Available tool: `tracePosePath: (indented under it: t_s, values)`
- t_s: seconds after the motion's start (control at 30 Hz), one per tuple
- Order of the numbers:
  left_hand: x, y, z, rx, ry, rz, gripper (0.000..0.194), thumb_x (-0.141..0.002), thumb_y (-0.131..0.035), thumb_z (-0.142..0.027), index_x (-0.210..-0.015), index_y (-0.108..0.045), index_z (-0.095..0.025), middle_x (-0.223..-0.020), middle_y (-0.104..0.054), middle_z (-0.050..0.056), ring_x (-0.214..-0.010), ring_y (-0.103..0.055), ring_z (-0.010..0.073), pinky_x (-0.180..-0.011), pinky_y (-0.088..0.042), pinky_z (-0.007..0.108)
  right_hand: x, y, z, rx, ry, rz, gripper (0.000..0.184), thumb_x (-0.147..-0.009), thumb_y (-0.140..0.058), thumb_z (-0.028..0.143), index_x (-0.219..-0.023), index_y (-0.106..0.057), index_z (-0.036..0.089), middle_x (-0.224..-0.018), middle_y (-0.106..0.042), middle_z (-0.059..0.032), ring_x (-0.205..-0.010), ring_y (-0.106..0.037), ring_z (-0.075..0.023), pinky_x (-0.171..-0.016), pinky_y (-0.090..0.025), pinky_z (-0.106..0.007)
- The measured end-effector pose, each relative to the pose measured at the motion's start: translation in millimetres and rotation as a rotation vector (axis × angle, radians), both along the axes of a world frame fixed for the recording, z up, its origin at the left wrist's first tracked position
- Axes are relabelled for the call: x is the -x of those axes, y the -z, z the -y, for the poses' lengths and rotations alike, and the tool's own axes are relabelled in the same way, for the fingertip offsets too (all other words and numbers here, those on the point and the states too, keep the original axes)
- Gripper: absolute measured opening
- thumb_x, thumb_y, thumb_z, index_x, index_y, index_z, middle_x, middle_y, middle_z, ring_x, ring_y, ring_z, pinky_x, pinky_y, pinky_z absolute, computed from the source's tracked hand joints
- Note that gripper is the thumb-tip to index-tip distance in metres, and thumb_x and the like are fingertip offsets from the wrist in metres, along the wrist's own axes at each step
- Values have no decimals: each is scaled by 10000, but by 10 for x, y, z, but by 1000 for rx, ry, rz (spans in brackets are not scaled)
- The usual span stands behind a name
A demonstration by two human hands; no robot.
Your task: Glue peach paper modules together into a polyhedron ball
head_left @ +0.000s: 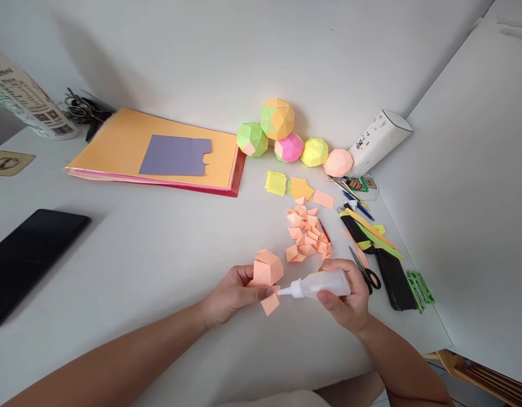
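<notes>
My left hand pinches a partly built peach folded-paper model between thumb and fingers, with a flap hanging below the thumb. My right hand is wrapped round a translucent white glue bottle, tilted so its narrow nozzle points left. The nozzle tip is at the paper flap beside my left thumb; whether it touches is hard to tell. Just beyond my hands lies a pile of folded peach paper pieces. A thin red pen-like stick lies at the pile's right side.
Several colored paper balls stand by the wall, near a white cylinder. Yellow paper squares lie before them. Scissors and a black case are at right. Left are stacked paper sheets and a black tablet-like device.
</notes>
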State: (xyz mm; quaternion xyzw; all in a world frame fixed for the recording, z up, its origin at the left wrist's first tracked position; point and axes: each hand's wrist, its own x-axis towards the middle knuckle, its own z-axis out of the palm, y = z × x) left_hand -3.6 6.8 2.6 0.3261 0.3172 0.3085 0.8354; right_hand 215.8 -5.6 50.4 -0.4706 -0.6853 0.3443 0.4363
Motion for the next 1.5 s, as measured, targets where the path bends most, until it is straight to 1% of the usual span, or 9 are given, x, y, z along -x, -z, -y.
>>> tracePosePath:
  t_s: [0.23,0.57,0.87,1.0,1.07,1.17,1.27,1.3,1.5]
  values:
    - [8,16,7,-11,27,-27,126,-726,-695,-280,-690,-677,-161,-699,-642,25,-681,-573,178,-669,-426,311,15,0,-8,54,16,-2,329,-754,-618,491,-908,-464,244,-667,-513,2,-538,-473,-142,-467,-395,-269]
    - [4,4,-20,66,13,95,132,-711,-704,-251,-659,-643,-146,-664,-560,-2,-652,-512,141,-642,-395,273,-58,24,-180,443,25,-244,305,-735,-657,450,-852,-495,220,-672,-442,30,-515,-420,-85,-432,-360,-200]
    - [-7,10,-1,84,7,124,126,-707,-706,-224,-655,-631,-137,-666,-539,-2,-647,-512,140,-633,-393,277,-34,28,-137,439,-54,-334,256,-728,-701,358,-865,-529,227,-686,-450,38,-547,-426,-77,-462,-349,-196]
    - [-5,17,0,76,15,134,138,-710,-707,-234,-652,-628,-136,-649,-546,-3,-628,-516,135,-625,-392,269,-194,43,-279,490,-27,-452,291,-732,-675,412,-866,-498,224,-618,-462,51,-469,-400,-79,-430,-311,-217]
    - [0,19,0,70,16,122,138,-723,-698,-239,-657,-632,-138,-639,-546,-5,-616,-508,125,-619,-389,257,-336,49,-409,418,29,-492,330,-706,-683,416,-832,-441,230,-673,-511,45,-449,-430,-83,-450,-341,-242]
    - [4,32,3,62,-9,85,178,-722,-702,-217,-599,-603,-135,-621,-522,-15,-602,-483,105,-602,-369,231,-569,65,-599,283,174,-307,383,-688,-660,377,-699,-309,224,-751,-522,31,-547,-511,-115,-546,-410,-281]
    - [-6,44,13,92,-19,100,169,-715,-704,-211,-597,-605,-143,-605,-521,-18,-575,-473,102,-576,-351,229,-731,123,-705,84,435,295,332,-699,-588,331,-640,-282,218,-708,-476,23,-616,-492,-130,-566,-387,-260]
    - [-12,44,18,102,-11,116,153,-717,-702,-212,-609,-616,-144,-599,-527,-15,-571,-478,106,-577,-353,235,-759,154,-718,54,474,402,315,-677,-594,302,-623,-296,216,-678,-456,26,-613,-472,-134,-560,-365,-257]
    - [-20,32,28,104,-2,136,167,-717,-698,-213,-600,-605,-140,-596,-518,-9,-570,-477,113,-576,-355,241,-769,316,-690,-4,469,653,255,-602,-604,159,-532,-363,207,-576,-434,9,-616,-428,-172,-547,-295,-272]
